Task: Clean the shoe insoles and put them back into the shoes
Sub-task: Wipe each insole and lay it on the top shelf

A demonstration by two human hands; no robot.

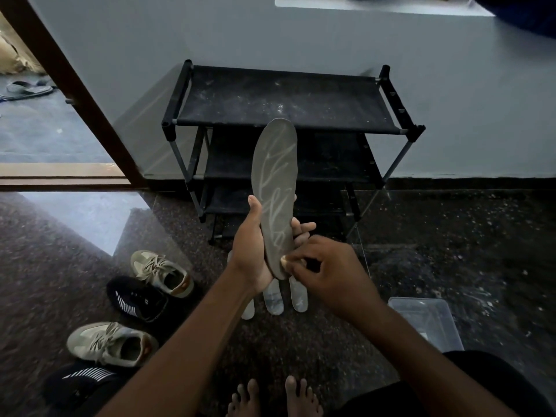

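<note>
My left hand (254,251) grips a grey insole (275,176) with pale scribbled lines, held upright in front of me by its lower half. My right hand (328,269) pinches the insole's bottom end between thumb and fingers; whether it also holds a small cloth I cannot tell. Three more pale insoles (273,299) lie on the floor under my hands. On the floor to the left stand two beige sneakers (162,272) (111,344) and two black sneakers with white stripes (135,299) (78,383).
A black three-tier shoe rack (282,100) stands against the grey wall ahead. A clear plastic box (427,320) sits on the dark speckled floor at my right. My bare feet (270,398) are at the bottom. An open doorway (45,130) is at the left.
</note>
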